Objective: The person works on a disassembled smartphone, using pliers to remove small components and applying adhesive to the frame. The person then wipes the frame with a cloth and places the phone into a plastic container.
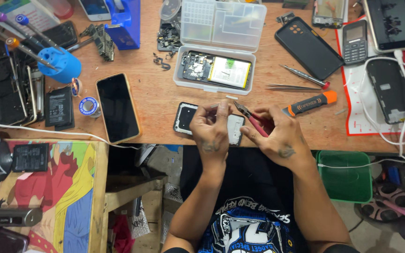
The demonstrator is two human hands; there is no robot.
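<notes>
- Left hand [210,132], centre frame: fingertips pinched shut on something tiny, probably a small part, too small to tell.
- Right hand [277,136] closed round one pair of red-handled pliers [253,119], tips aimed at that pinch.
- Beneath both: one phone back cover [186,118], flat at desk edge.
- Upper right: two tweezers [301,80].

Bare forearms, no sleeves past the elbows. Small dark tattoo on the back of left hand [210,132] and of right hand [277,136]. Below them, black T-shirt [249,220] with blue-and-white printed graphic.
</notes>
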